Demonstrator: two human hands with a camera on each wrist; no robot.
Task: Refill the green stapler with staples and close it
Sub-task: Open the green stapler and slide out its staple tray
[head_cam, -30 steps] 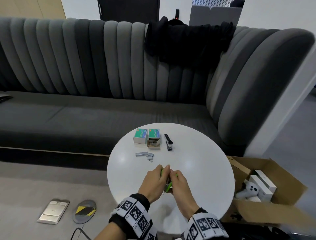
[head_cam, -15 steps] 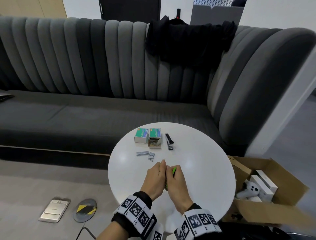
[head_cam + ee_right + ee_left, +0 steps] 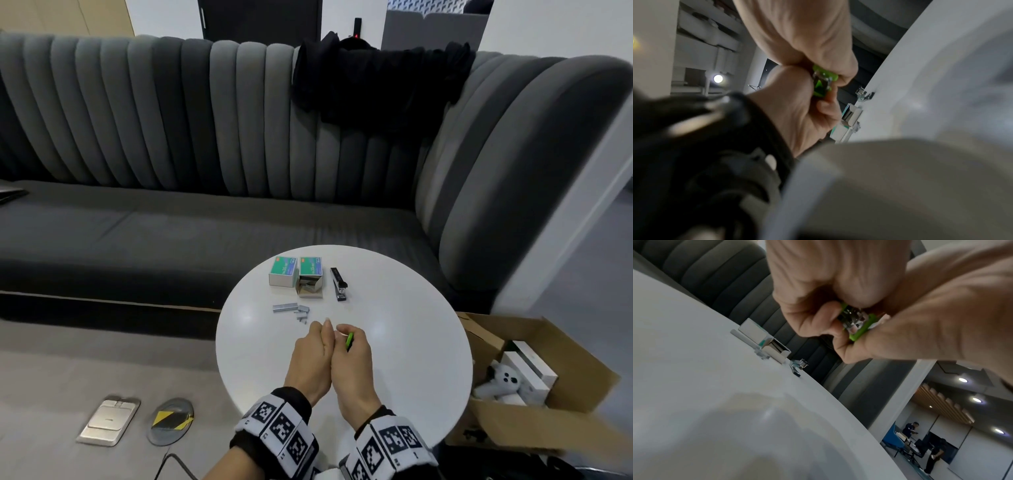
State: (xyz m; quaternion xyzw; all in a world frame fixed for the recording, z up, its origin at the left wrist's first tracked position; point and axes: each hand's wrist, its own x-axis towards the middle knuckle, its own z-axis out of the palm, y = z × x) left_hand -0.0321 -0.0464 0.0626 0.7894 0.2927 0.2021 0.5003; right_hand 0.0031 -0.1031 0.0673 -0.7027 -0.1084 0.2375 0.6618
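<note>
The green stapler (image 3: pixel 349 341) is the job here, and it sits hidden almost wholly between 2 hands above the near half of the worktop (image 3: pixel 404 342), which is the largest thing in play: a round white top, kept bare at the front so the hands have room to work.

On its far side stand 2 staple boxes (image 3: pixel 296 275), one closed and one open toward the person, probably so strips can be drawn out without lifting the box. Beside them lies a black stapler (image 3: pixel 338 284), set apart and untouched. Nearer, loose staple strips (image 3: pixel 290 309) lie within easy reach of the hands.

The left hand (image 3: pixel 311 363) and right hand (image 3: pixel 352 366) press side by side, both with fingers curled round the green stapler. In the left wrist view the stapler (image 3: pixel 857 324) shows a metal channel between green halves, so it looks partly open; held close like this, the 2 halves can be squeezed together. Whether staples are seated inside cannot be told.
</note>
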